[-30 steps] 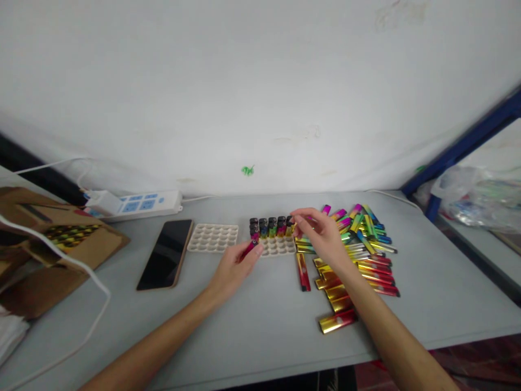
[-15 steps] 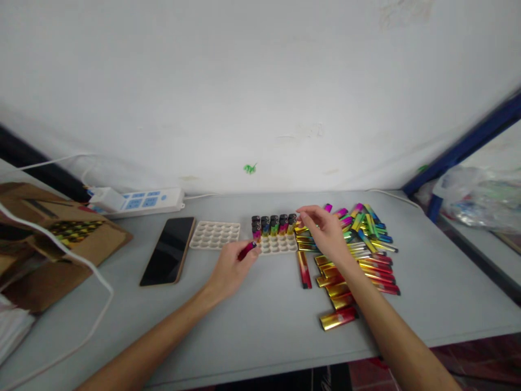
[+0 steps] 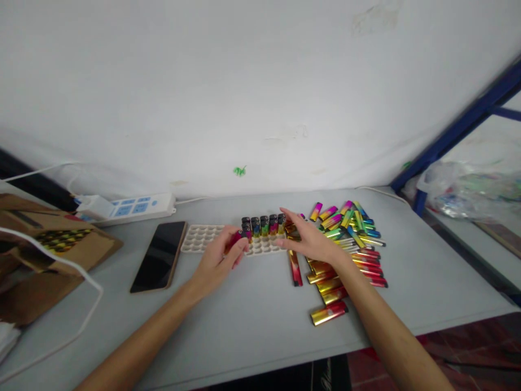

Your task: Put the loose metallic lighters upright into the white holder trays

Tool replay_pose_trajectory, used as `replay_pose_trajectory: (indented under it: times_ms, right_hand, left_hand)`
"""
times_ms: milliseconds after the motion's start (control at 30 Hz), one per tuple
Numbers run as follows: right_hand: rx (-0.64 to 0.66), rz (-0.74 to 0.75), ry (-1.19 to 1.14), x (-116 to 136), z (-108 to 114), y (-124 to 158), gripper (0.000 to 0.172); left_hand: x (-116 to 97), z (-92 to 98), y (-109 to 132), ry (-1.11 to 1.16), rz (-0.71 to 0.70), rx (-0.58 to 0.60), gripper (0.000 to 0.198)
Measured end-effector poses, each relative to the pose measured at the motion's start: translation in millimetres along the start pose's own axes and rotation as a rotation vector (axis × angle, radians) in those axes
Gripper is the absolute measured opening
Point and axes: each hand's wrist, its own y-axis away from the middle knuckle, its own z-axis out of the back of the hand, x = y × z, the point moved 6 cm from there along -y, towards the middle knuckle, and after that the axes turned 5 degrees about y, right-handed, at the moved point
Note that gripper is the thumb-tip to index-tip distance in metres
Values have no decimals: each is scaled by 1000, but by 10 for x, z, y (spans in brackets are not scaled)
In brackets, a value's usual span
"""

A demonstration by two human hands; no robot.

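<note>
Left hand point(image 3: 215, 254) bare, left wrist point(image 3: 193, 290) bare, left forearm point(image 3: 152, 328) bare right to the lower frame edge. Right hand point(image 3: 313, 239), right wrist point(image 3: 341, 258) and right forearm point(image 3: 380, 317) likewise bare. Both forearms slender, smooth-looking, tapering toward wrists. Right-hand fingers point(image 3: 291, 218) slim, long. Nails and finer detail too small and soft to tell. Sleeves, if any, outside view.

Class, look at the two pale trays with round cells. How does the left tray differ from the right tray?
Contents: the right tray holds upright black-topped lighters in its back rows; none stand in the visible part of the left tray.
Position: the left tray lies nearer the phone, the right tray nearer the loose lighters.
Shared: both trays are off-white and rest on the grey table.
</note>
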Motion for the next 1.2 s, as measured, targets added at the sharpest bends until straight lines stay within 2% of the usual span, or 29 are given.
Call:
replay_pose_trajectory:
  times_ms: [100, 200, 400, 500, 567, 700, 767, 967, 1067, 1200]
  right_hand:
    - [31, 63, 81, 41, -84, -6, 112]
    - [-1, 97, 125, 60, -121, -24, 114]
    - [5, 100, 131, 63, -132, -19, 115]
    - [17, 90, 146, 51, -140, -23, 115]
    - [17, 97, 146, 39, -148, -27, 114]
    - [-7, 133, 140, 4, -163, -28, 111]
    - [-12, 144, 138, -13, -173, -27, 111]
    - [-19, 156, 163, 15, -166, -14, 111]
    - [-14, 153, 179, 50, -152, -4, 109]
    - [-13, 161, 191, 71, -149, -1, 109]
  left_hand:
    - [-143, 141, -62, 38, -154, -94, 26]
    - [-291, 243, -122, 27, -253, -199, 20]
    - [-312, 231, -204, 114, -138, -231, 32]
    - [-318, 200, -245, 126, -129, -208, 45]
    - [-376, 163, -287, 30, -192, -150, 39]
    - [-517, 31, -354, -311, -325, 39, 20]
    - [-555, -11, -365, -405, -349, 87, 19]
    - [-585, -76, -302, -485, -553, 115, 20]
    - [-569, -75, -272, -526, -659, 71, 19]
    - [-569, -52, -258, -600, -714, 23, 17]
